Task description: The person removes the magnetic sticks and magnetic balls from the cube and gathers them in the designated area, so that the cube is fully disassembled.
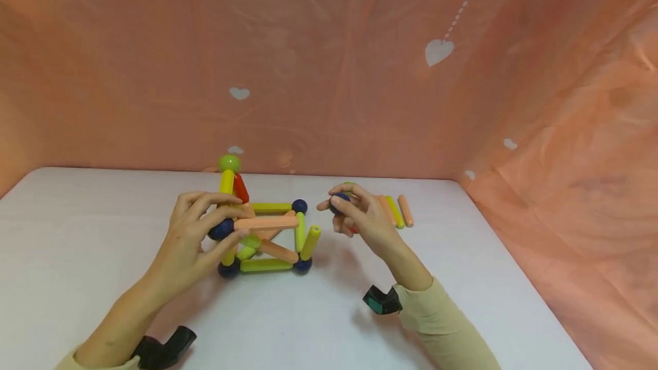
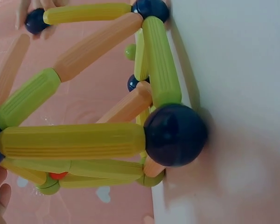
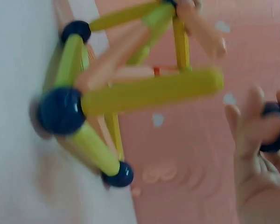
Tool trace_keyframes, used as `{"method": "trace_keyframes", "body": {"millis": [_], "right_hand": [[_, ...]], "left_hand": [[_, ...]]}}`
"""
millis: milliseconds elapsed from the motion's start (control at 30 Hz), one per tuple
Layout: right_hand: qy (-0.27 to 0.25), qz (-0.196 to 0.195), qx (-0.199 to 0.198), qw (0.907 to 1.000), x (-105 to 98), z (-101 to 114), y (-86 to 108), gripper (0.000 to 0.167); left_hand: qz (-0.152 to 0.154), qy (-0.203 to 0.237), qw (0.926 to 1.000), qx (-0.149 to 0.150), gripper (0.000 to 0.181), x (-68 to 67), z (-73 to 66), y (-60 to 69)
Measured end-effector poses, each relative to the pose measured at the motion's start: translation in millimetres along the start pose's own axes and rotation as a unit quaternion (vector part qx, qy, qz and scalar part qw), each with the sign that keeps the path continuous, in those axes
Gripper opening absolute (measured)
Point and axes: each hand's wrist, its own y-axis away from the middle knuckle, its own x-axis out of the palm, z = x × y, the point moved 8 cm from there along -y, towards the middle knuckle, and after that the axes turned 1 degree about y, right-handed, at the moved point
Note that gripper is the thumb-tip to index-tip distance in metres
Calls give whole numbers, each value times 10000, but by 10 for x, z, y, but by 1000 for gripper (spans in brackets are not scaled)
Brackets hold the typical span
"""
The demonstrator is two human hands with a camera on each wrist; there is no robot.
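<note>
Watching over the bench (image 1: 293, 324), I count five dark blue balls (image 1: 303, 265) from the head view: four sit on a stick-and-ball frame (image 1: 267, 265), and the fifth, a loose ball (image 1: 340, 203), is pinched between the thumb and fingers of the right hand (image 1: 367, 216). One green ball (image 1: 229, 163) tops a tall yellow stick (image 1: 227, 180), with one red piece (image 1: 240, 188) beside it. The left hand (image 1: 190, 233) has its fingers closed on a peach stick (image 1: 269, 222), near where that meets the frame's upper-left ball (image 1: 221, 229). Beyond the right hand lie at least three loose sticks (image 1: 394, 212), one of them yellow-green. From the left wrist, five blue balls show again, the largest-looking one low by the bench, and the left hand's fingertips reach in under the corner ball at the edge. From the right wrist there are five as well, four on the frame and one in the right hand, apart from the free end of a yellow-green stick (image 3: 154, 91).
</note>
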Motion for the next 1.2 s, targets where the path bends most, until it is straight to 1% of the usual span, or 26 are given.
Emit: {"method": "trace_keyframes", "body": {"millis": [100, 167, 300, 400, 467, 567, 667, 800, 933, 1000, 1067, 1133, 1200], "right_hand": [[239, -732, 516, 9957, -265, -138, -85, 26], [486, -1020, 822, 9902, -413, -240, -156, 31], [1163, -1147, 1354, 9772, -593, -437, -344, 45], [1759, -1191, 1623, 9636, -657, -544, -489, 50], [2089, -1252, 1697, 9549, -678, -592, -583, 49], [2431, -1345, 1703, 9454, -673, -631, -703, 47], [2545, -1410, 1729, 9410, -650, -674, -786, 44], [2680, -1329, 1819, 9367, -582, -732, -863, 41], [2770, -1286, 1946, 9321, -520, -774, -900, 42], [2866, -1351, 2065, 9257, -519, -796, -893, 43], [3026, -1401, 2175, 9173, -523, -809, -874, 43], [3225, -1403, 2227, 9092, -527, -806, -860, 43], [3434, -1346, 2203, 9030, -520, -788, -856, 45]], "left_hand": [[32, 68, 10000, -1, 16, 49, -19, -3], [54, 89, 9999, -18, 16, 76, -32, -2], [27, 120, 9999, -63, 16, 89, -46, 4], [-4, 152, 9998, -93, 17, 86, -48, 7], [-8, 169, 9998, -113, 17, 88, -45, 9], [-17, 198, 9997, -142, 17, 92, -45, 15], [22, 216, 9996, -156, 17, 105, -47, 18], [47, 234, 9996, -164, 16, 110, -50, 23], [-4, 243, 9996, -163, 16, 105, -50, 24], [12, 238, 9995, -189, 16, 120, -47, 31], [44, 220, 9995, -243, 17, 140, -41, 40], [75, 208, 9993, -302, 17, 157, -34, 47], [59, 212, 9992, -320, 18, 159, -30, 41]]}}
